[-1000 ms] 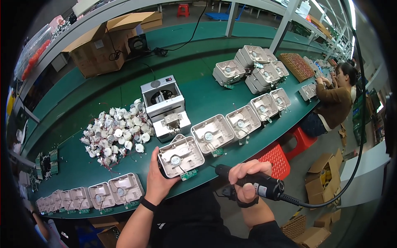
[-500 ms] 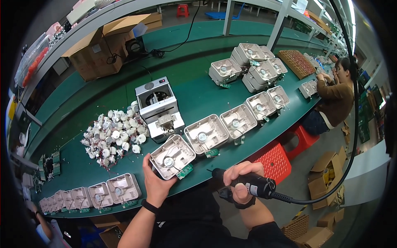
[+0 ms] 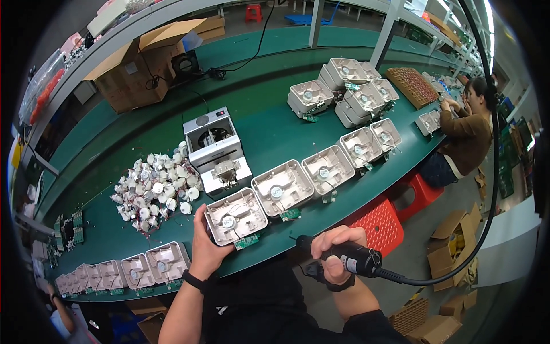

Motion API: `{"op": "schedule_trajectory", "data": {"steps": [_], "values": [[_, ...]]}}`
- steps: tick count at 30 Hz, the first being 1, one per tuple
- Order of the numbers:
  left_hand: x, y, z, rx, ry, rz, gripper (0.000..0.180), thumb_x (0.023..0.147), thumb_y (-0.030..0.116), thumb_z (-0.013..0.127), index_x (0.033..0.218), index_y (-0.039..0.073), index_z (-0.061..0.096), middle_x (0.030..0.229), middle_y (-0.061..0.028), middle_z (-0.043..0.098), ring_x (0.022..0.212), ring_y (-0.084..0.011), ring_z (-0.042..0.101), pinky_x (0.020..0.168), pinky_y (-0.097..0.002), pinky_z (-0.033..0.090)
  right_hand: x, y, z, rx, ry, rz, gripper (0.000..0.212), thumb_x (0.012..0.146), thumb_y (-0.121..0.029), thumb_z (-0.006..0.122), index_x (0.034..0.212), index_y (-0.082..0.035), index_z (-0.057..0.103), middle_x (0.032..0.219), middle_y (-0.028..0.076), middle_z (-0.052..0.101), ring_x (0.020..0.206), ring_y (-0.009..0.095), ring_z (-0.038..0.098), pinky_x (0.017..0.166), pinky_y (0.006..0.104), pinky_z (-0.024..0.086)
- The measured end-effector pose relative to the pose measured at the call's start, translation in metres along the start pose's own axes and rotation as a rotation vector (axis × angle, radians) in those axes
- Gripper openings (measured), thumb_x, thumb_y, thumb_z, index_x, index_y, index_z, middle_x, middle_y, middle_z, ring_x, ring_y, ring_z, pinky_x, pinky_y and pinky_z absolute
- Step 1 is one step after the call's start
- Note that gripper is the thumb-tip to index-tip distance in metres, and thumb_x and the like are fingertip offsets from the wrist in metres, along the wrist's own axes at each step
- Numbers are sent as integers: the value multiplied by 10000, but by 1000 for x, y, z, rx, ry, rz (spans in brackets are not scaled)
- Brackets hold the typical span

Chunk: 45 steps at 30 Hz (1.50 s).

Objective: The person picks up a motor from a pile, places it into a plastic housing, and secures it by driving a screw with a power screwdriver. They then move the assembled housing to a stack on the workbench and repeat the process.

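- Grey plastic tray (image 3: pixel 235 216) with a round part inside and a green circuit board (image 3: pixel 246 242), at the green table (image 3: pixel 275 129) front edge
- left hand (image 3: pixel 204 247) clasps its side
- right hand (image 3: pixel 335 255) wraps one black screwdriver (image 3: pixel 344 258)
- four more trays to its right

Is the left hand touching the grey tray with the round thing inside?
Touching. The head view shows the left hand gripping the near-left edge of the grey tray, fingers wrapped onto its rim with no gap. The right hand holds a black power screwdriver.

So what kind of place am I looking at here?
Most likely an electronics assembly line in a factory: rows of open grey housings on a long green workbench, a corded electric screwdriver in the right hand, another worker alongside.
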<state>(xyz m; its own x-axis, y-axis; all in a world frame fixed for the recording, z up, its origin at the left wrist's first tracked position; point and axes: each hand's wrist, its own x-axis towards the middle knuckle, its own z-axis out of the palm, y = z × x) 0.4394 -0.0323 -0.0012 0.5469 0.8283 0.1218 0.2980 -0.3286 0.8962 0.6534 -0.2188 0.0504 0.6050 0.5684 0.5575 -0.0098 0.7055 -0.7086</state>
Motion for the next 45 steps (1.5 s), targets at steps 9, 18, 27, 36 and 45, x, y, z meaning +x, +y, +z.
{"op": "schedule_trajectory", "data": {"steps": [9, 18, 27, 36, 45], "values": [[-3, 6, 10, -6, 115, -41, 1120, 624, -12, 864, 1525, 55, 202, 1436, -218, 461, 1316, -315, 526, 1094, -388, 458, -1, 0, -6, -25, 2, 8, 433, 866, -220, 774, 1091, -62, 440, 918, 107, 544, 627, 199, 582, 562, 335, 516], [-22, 6, -20, -229, -22, -223, 1078, 775, 73, 840, 1588, 58, 132, 1486, -226, 425, 1327, -303, 519, 1074, -418, 473, -5, -11, -20, -90, 3, -10, 407, 863, -167, 752, 1098, -61, 438, 910, 114, 545, 618, 194, 563, 585, 335, 518], [-19, 18, -25, -684, -19, -534, 582, 1062, 326, 529, 1540, 56, 337, 1371, -140, 583, 1195, -241, 607, 949, -391, 555, 33, -20, -70, -267, 461, -204, 222, 877, -32, 604, 1052, -54, 471, 840, 93, 565, 618, 162, 583, 616, 334, 522], [-10, 9, -26, -582, -30, -548, 471, 1078, 407, 468, 1239, -11, 612, 1210, -123, 687, 1047, -231, 692, 864, -366, 595, 37, -18, -85, -286, 483, -204, 169, 893, -36, 578, 1035, -48, 487, 840, 83, 573, 605, 161, 588, 628, 331, 528], [-8, 27, 13, -600, -90, -549, 452, 1085, 381, 457, 1256, -13, 598, 1211, -129, 685, 1045, -233, 696, 881, -363, 593, 70, -8, -128, -391, 721, -336, 136, 921, -54, 605, 1017, -36, 509, 810, 76, 589, 608, 144, 586, 616, 308, 520]]}}
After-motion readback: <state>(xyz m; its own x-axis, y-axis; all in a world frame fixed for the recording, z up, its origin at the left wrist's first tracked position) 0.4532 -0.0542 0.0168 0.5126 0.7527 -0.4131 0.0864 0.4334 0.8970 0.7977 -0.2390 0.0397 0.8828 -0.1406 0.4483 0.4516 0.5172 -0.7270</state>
